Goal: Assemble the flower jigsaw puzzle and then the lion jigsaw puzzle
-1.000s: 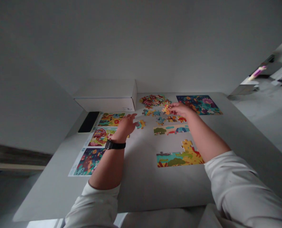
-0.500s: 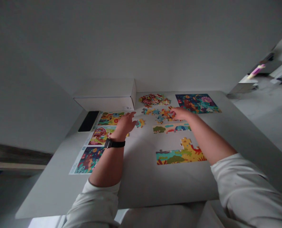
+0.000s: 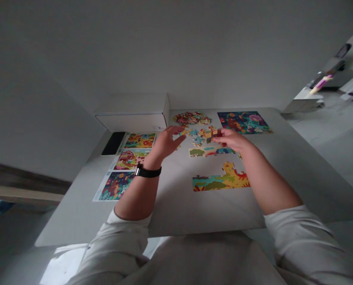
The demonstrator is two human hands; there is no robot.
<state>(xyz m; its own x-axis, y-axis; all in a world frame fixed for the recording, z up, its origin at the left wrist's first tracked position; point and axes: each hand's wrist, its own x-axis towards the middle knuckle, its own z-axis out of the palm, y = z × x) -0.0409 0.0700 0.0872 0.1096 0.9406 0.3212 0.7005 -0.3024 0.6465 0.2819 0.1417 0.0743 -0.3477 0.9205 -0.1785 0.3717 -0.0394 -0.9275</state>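
Note:
My right hand point(image 3: 232, 139) pinches a puzzle piece point(image 3: 211, 135), lifted and tilted above the loose puzzle pieces point(image 3: 197, 140). To the left of those pieces my left hand point(image 3: 166, 143) hovers, thumb and fingers apart, with nothing visible in it and some pieces partly behind it. Below the loose pieces lies a joined puzzle strip point(image 3: 197, 152) with a green bush and a blue shape. Closer to me is a larger joined section point(image 3: 216, 183) in yellow, green and turquoise, a piece rising from its top edge. My right forearm borders its right side.
A heap of puzzle pieces point(image 3: 191, 118) lies at the back, beside a dark blue picture puzzle point(image 3: 244, 122). On the left are a white box point(image 3: 131, 122), a black phone point(image 3: 113, 143) and a sheet with three printed pictures point(image 3: 125, 160). A wall stands behind the table point(image 3: 176, 209).
My right hand has picked up a puzzle piece from the loose ones. My left hand has moved right, towards those pieces, with its fingers still apart. The view has shifted slightly.

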